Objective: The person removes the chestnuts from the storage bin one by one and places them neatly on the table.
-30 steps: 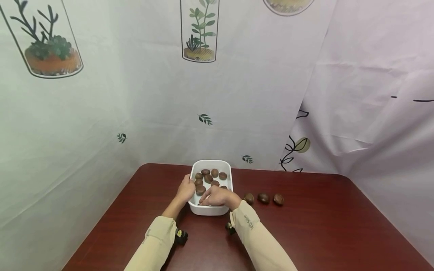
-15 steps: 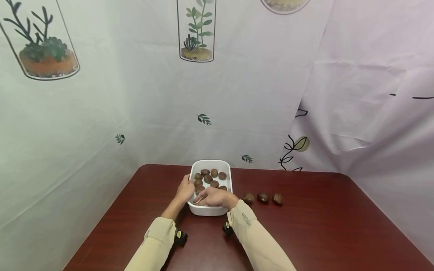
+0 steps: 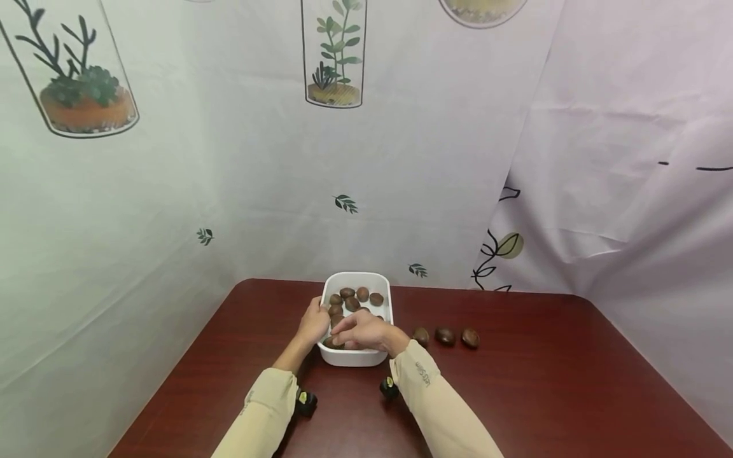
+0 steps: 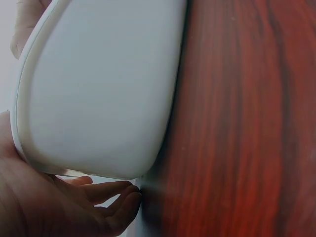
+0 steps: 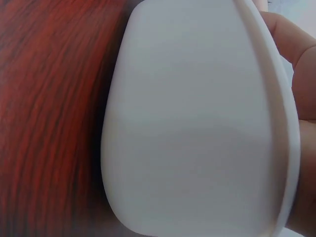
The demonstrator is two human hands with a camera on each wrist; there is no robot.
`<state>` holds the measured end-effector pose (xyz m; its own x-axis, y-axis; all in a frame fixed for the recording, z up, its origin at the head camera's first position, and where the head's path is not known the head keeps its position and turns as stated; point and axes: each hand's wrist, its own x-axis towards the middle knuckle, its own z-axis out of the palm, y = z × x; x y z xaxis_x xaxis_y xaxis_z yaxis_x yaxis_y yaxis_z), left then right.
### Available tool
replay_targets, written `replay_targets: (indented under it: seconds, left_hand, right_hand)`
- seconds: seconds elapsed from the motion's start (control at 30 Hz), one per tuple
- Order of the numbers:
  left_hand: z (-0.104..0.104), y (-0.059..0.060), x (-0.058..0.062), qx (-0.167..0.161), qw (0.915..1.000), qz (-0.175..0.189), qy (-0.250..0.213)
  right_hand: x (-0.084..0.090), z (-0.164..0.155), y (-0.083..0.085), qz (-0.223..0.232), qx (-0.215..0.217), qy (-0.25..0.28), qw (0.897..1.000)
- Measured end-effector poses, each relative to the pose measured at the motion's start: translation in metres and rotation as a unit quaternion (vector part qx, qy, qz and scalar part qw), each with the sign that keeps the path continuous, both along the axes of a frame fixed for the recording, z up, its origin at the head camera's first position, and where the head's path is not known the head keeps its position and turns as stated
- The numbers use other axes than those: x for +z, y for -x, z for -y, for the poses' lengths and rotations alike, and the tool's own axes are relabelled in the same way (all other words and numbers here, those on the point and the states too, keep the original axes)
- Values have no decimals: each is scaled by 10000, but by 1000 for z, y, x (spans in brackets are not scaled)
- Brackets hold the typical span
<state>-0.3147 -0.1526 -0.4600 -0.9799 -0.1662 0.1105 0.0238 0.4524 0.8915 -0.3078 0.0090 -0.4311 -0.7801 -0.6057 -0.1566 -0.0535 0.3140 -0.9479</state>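
The white tray (image 3: 357, 357) sat on the dark red table (image 3: 515, 394), near its far edge and a little left of the middle, with its long axis running straight away from me toward the curtain (image 3: 401, 178) and its open side up. My left hand (image 3: 313, 323) lay against the tray's left wall, palm on the rim, fingers resting along it; from the wrist view I saw them loosely bent beside the wall, and I could not tell whether they truly gripped it. My right hand (image 3: 362, 332) hung over the near end of the tray, knuckles up, fingers curled down among the chestnuts (image 3: 352, 303) there; whether it pinched one I could not tell, since the fingertips were hidden. Both forearms, in tan sleeves, came in from the near edge and met at the tray. I counted about seven chestnuts uncovered in the tray, and three more (image 3: 445, 335) in a row on the table just right of it.
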Motion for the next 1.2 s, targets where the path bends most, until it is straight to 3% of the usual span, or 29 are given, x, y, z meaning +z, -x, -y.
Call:
replay_targets:
  seconds: [0.4,0.8,1.2]
  left_hand:
    - [-2,1,-1,22,10000,1,26]
    - [0,-1,-2,-28,9999,93,88]
    - [-1,3,-1,-80,10000,36,40]
  right_hand:
    - [14,-18,0,144,-485,431,9978]
    - [17,-46,-1,-163,-1107,846,9901]
    - [25,-92,-2,-215,-1303,929,9869]
